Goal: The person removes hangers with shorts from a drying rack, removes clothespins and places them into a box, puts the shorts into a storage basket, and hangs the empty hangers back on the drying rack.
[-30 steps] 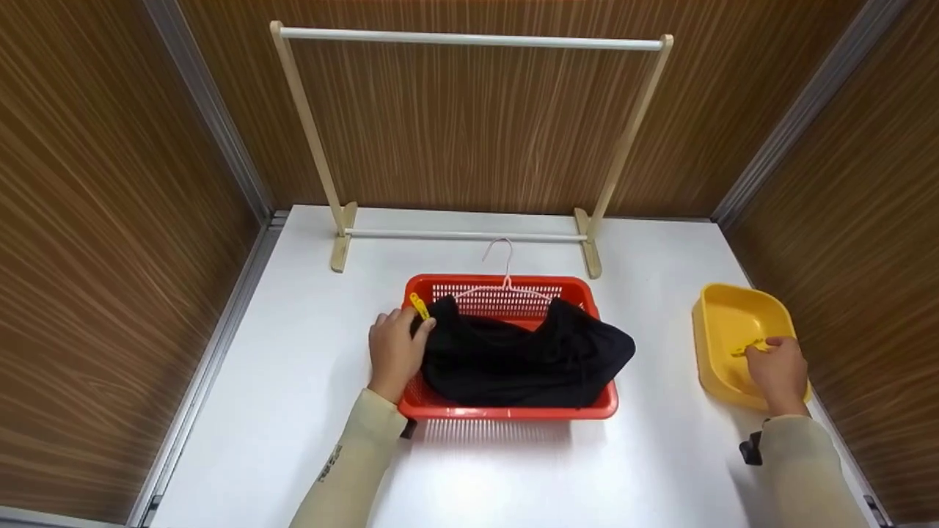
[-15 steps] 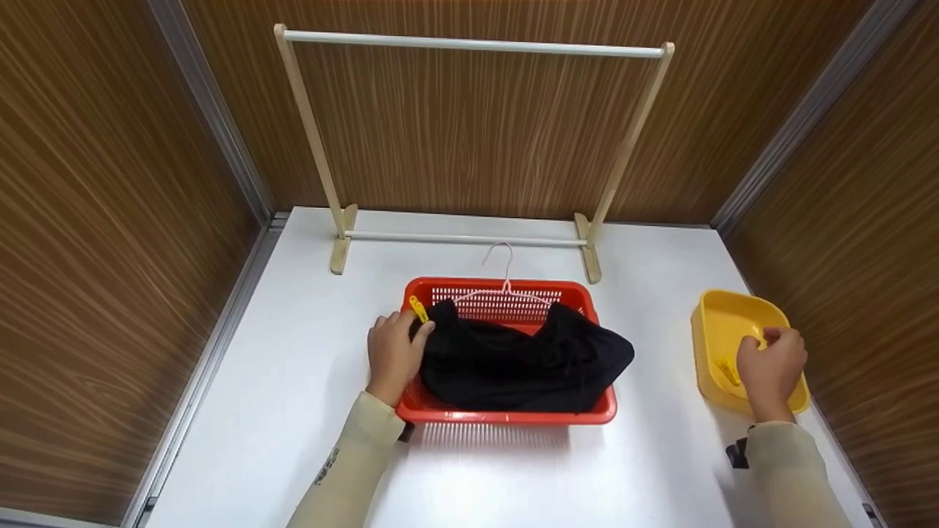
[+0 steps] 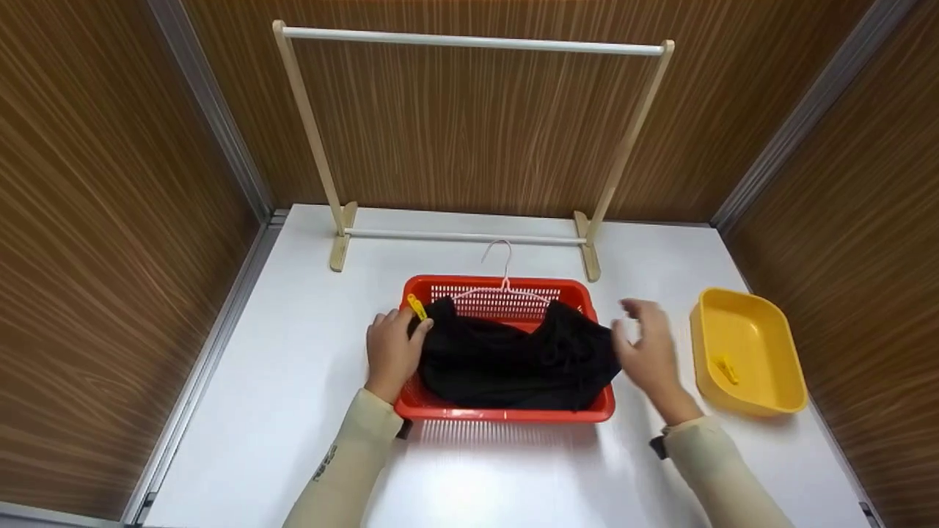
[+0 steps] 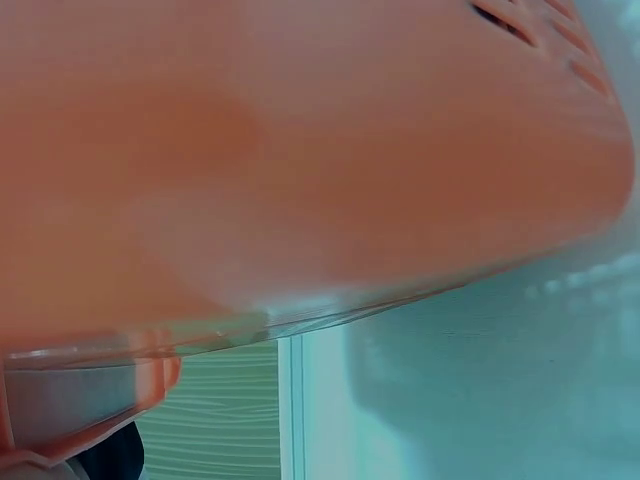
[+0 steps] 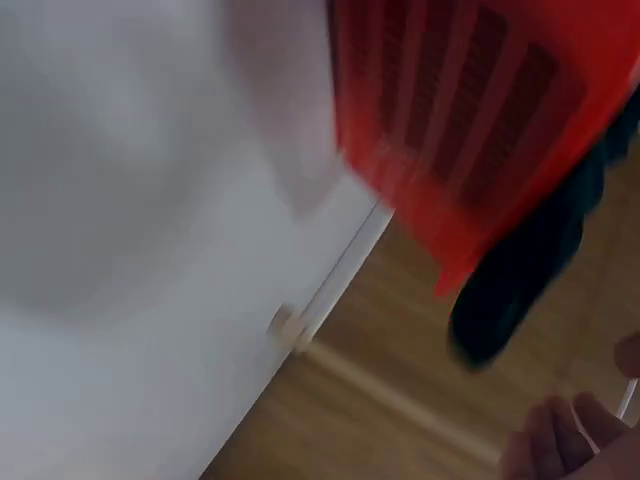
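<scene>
While the left hand (image 3: pixel 391 352) pinches a yellow clip (image 3: pixel 416 305) at the black garment (image 3: pixel 513 367) in the red basket (image 3: pixel 506 415), centre frame, here's the right hand (image 3: pixel 651 352), blurred, grip seemingly apart, by the garment's right end.

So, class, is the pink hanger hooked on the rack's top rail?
No, the pink hanger sits with the black garment at the red basket, its hook plainly apart from the top rail.
</scene>
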A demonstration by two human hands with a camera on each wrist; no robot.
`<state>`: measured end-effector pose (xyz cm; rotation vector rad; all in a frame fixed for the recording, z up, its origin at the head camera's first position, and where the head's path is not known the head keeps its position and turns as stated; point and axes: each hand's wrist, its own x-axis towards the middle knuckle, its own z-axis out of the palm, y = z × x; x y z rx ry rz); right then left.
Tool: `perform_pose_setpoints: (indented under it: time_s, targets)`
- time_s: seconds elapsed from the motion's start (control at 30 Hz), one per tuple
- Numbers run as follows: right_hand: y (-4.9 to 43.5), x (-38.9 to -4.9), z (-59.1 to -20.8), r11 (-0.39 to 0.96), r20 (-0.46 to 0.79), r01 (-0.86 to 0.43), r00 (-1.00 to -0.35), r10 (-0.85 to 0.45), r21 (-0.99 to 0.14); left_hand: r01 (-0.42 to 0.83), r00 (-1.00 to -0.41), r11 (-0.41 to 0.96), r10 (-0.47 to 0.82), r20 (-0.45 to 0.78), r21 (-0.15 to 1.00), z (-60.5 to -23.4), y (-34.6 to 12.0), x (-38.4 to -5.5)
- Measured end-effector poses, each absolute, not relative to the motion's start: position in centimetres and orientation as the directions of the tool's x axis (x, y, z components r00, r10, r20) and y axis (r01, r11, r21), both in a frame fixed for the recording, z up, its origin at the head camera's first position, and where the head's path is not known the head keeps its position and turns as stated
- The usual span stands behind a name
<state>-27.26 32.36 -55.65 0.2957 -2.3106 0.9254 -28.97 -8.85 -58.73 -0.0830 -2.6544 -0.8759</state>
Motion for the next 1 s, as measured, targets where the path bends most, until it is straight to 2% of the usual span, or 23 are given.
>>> perform_pose_setpoints:
  time_s: [0.07, 0.13, 0.27, 0.43, 1.0]
  targets:
    - [31.0, -27.7, -56.2, 0.752, 0.579, -0.408, -0.814, -0.044, -0.517, 0.167, -0.939, 0.805, -0.046, 0.341, 0.569, -58.6, -8.7, -29.1]
    - [30.0, -28.1, -56.8, 0.782, 0.513, -0.358, -0.857, -0.058, -0.51, 0.172, -0.94, 0.805, -0.039, 0.34, 0.567, -58.6, -8.6, -29.3]
    - [29.0, -28.6, -58.2, 0.834, 0.424, -0.228, -0.906, 0.008, -0.502, 0.167, -0.944, 0.809, -0.033, 0.327, 0.564, -58.5, -8.6, -29.3]
    - [28.5, -28.5, -58.8, 0.834, 0.434, -0.202, -0.9, 0.049, -0.513, 0.156, -0.944, 0.814, -0.044, 0.327, 0.56, -58.3, -8.8, -29.0]
    - [28.6, -28.7, -59.2, 0.832, 0.488, -0.237, -0.872, 0.045, -0.501, 0.178, -0.941, 0.792, -0.036, 0.337, 0.584, -58.8, -8.9, -29.2]
